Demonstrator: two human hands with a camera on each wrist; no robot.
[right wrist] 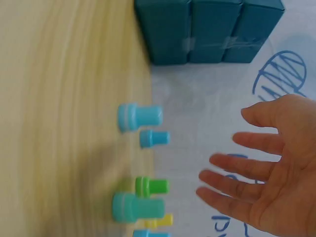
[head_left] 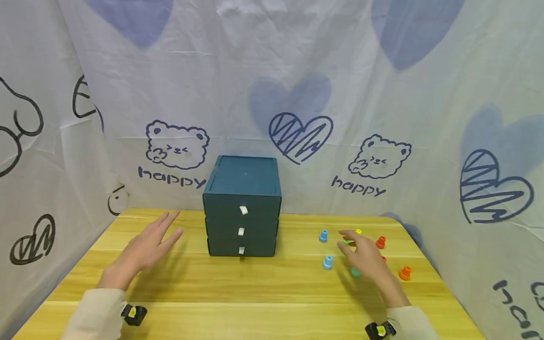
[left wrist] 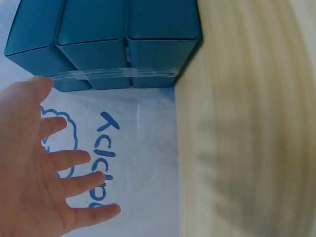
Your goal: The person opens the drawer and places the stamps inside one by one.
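My left hand (head_left: pixel 146 248) hovers over the table's left side, fingers extended and holding nothing. To its right stands a dark teal cabinet (head_left: pixel 246 177) of three stacked drawers with small white pulls; all three look closed. My right hand (head_left: pixel 367 255) is held above several small stamp-shaped plastic pieces, its fingers spread and nothing in them. Two blue pieces (head_left: pixel 327 262) stand left of it, a red piece (head_left: pixel 380 242) and an orange piece (head_left: pixel 405 273) to its right. The hand partly covers others, but a light green piece (right wrist: pixel 152 186) and a teal-green piece (right wrist: pixel 138 207) show in the right wrist view.
The wooden table (head_left: pixel 212 288) reaches back to a white cloth backdrop (head_left: pixel 238 104) printed with hearts and bears. Cloth also hangs along both sides. Clear tape (left wrist: pixel 113 72) runs across the cabinet's side.
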